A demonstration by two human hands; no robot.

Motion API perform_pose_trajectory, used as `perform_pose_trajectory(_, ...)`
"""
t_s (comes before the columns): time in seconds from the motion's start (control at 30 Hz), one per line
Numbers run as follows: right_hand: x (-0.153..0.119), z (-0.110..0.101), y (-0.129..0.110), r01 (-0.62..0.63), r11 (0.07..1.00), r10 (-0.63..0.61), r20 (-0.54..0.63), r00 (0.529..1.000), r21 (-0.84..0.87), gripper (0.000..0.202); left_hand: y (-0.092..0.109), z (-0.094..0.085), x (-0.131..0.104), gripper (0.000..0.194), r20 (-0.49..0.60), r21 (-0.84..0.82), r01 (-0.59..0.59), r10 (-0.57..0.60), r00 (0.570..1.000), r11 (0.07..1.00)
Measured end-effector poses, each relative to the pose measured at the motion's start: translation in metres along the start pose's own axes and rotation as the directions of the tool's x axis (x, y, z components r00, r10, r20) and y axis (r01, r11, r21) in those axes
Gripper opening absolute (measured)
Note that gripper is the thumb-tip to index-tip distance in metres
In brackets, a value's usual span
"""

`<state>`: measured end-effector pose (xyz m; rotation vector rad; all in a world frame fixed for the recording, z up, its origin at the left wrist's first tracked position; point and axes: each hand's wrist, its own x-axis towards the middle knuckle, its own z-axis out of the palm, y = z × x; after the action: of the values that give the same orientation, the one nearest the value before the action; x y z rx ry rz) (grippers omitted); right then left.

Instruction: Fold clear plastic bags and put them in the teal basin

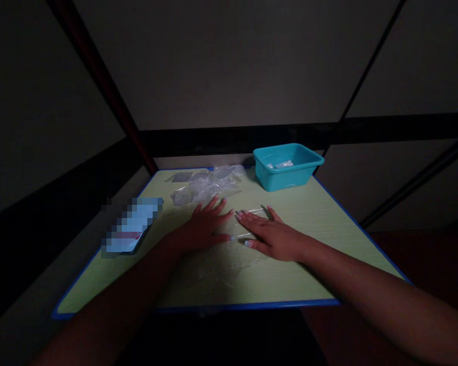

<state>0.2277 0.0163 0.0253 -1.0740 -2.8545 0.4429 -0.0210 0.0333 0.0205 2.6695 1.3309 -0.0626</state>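
Observation:
Both my hands lie flat over a thin clear plastic sheet or bag [229,264] near the middle of the table. My left hand [207,225] has its fingers spread, their tips near a crumpled heap of clear plastic bags [206,184]. My right hand [270,235] rests just to the right, palm down, with some fingers together and the thumb and little finger apart. The thumbs point toward each other with a small gap between. Neither hand grips anything.
A turquoise basket [286,177] holding small plastic pieces stands at the table's back right. On the left edge lies a phone [133,226] with a blurred screen. The pale yellow-green table [309,284] has a blue rim, and a panelled wall stands behind.

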Motion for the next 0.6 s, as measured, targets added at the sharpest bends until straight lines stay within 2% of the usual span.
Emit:
perform_pose_trajectory(0.17,-0.003,-0.001,0.013,-0.120,0.992,0.119,-0.014,0.993,-0.039,0.064,0.000,-0.001,-0.001,0.079,0.031,0.015,0.012,-0.013,0.999,1.000)
perform_pose_trajectory(0.33,-0.003,-0.005,0.018,-0.275,0.959,0.270,-0.068,0.960,-0.070,0.064,0.005,-0.005,-0.001,0.079,0.027,0.012,0.043,-0.043,0.999,0.999)
perform_pose_trajectory(0.4,-0.001,-0.005,0.013,-0.242,0.968,0.237,-0.080,0.968,-0.061,0.063,0.006,-0.004,-0.001,0.077,0.017,0.017,0.061,-0.061,0.998,0.998)
perform_pose_trajectory(0.53,0.002,-0.002,0.001,-0.055,0.998,0.054,-0.034,0.998,-0.032,0.061,0.007,-0.001,-0.001,0.081,0.050,0.016,0.079,-0.079,0.996,0.997)
perform_pose_trajectory(0.6,0.003,-0.001,0.001,-0.024,0.999,0.024,-0.017,1.000,-0.028,0.061,0.007,0.000,-0.001,0.083,0.069,0.008,0.080,-0.081,0.994,0.997)
